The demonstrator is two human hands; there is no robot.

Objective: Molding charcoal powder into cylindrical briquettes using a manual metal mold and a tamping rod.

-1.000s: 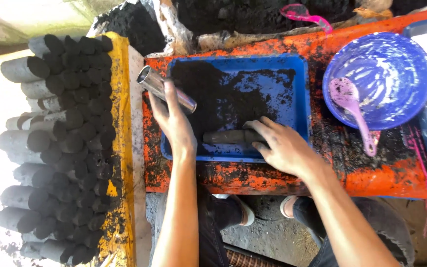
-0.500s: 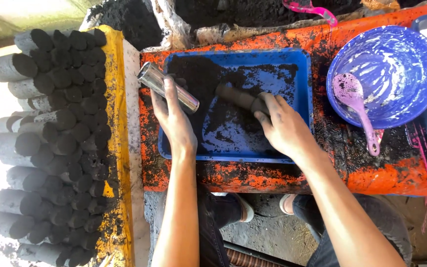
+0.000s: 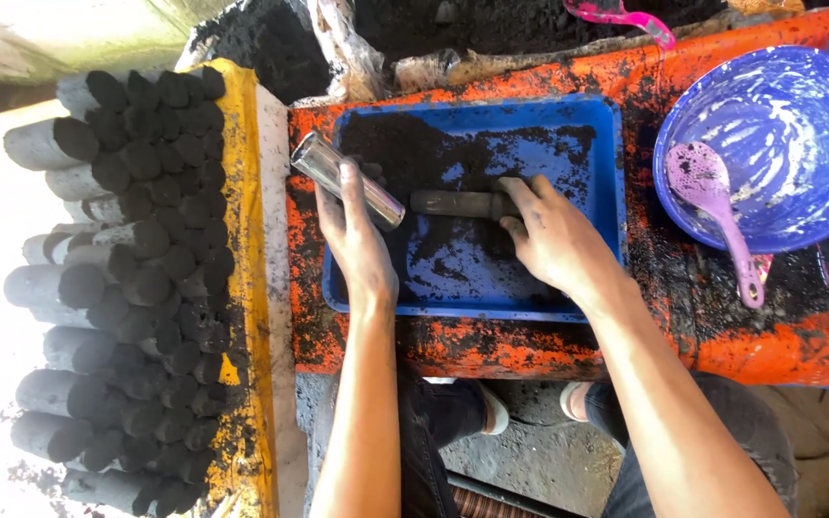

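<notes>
fingers of the left hand [image 3: 355, 240] lay curled over a shiny metal tube [image 3: 347, 180], which rested slanted across the left rim of the shallow blue plastic tray [image 3: 611, 192]; grip looked loose, more steadying than clamping. right hand [image 3: 556, 240] was half closed, fingertips pinching the end of a dark charcoal-coated cylinder [image 3: 453, 202] lying flat in the tray, just beside the tube's lower end. tray floor was smeared with black charcoal powder [image 3: 405, 153], heaped toward the upper left. tray sat on a stained orange bench [image 3: 769, 350]. well to the right, a round blue plastic bowl [image 3: 798, 134] streaked white, with a purple plastic spoon [image 3: 717, 216] leaning over its rim. to the left, a stack of black cylindrical briquettes [image 3: 136, 278] lay on a yellow-edged board [image 3: 242, 240], ends facing right. judgement: handling would go best with the cylinder kept level and lightly held, tube braced firm on the rim so neither rolls, and pressure even so the soft piece would not crumble.
</notes>
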